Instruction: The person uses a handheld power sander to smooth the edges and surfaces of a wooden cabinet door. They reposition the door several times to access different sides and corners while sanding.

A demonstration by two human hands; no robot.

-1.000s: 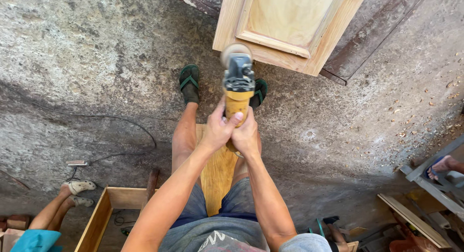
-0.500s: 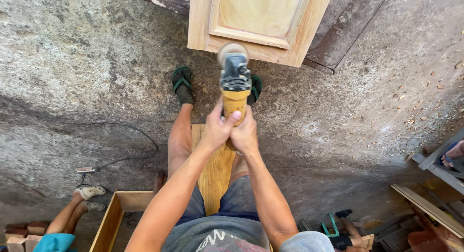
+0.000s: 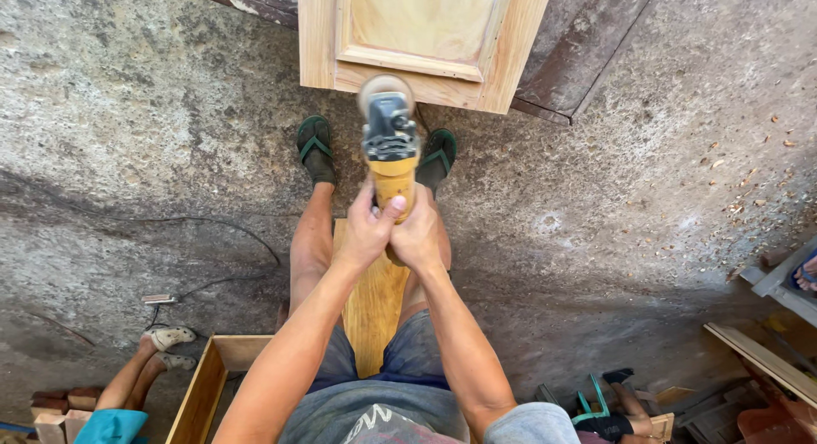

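I grip the yellow-bodied angle grinder with its grey head and round sanding disc (image 3: pixel 389 133) in both hands at the middle of the frame. My left hand (image 3: pixel 368 231) wraps the yellow barrel with fingers curled tight and the thumb laid over the top; my right hand (image 3: pixel 419 238) closes around it from the other side, fingers pressed together. The disc sits against the lower rail of the pale wooden panelled cabinet door (image 3: pixel 421 37), at the top centre of the frame. To sand well, I judge I should keep the disc nearly flat, press lightly and travel along the grain, so it does not gouge the edge. My feet in green sandals (image 3: pixel 317 146) stand just below the door.
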